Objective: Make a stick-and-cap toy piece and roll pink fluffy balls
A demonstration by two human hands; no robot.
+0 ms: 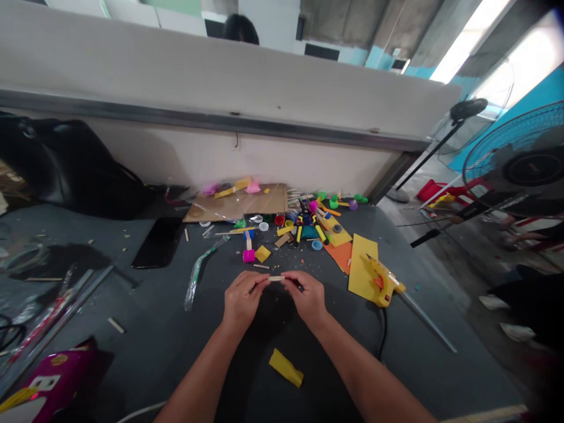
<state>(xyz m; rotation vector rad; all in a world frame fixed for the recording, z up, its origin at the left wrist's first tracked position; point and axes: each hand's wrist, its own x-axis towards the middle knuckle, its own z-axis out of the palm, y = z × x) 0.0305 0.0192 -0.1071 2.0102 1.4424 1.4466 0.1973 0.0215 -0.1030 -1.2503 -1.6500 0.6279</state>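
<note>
- Short wooden stick: I see it held level in the air between both hands, above the dark grey tabletop.
- Left hand: its fingers are closed narrow on the stick's left end.
- Right hand: its fingers are pinched narrow on the stick's right end, with a dark bit at the fingertips that is too small for me to identify.
- Yellow foam scrap: it lies on the tabletop on my side of the hands.
- Yellow glue gun: it rests on a yellow foam sheet to the right of the right hand, with an orange foam sheet just beyond.
- Pink cube: it sits ahead of the left hand with a small stick standing in it, beside a small yellow foam square.
- Bottle caps: they lie in a mixed pile with markers, beyond the hands.
- Cardboard sheet: I can see it lying against the partition, left of the pile.
- Clear plastic strip: it lies left of the hands, with a black phone farther left.
- Standing fan: it stands off the table's right side.
- Another person's head: it shows above the partition.
</note>
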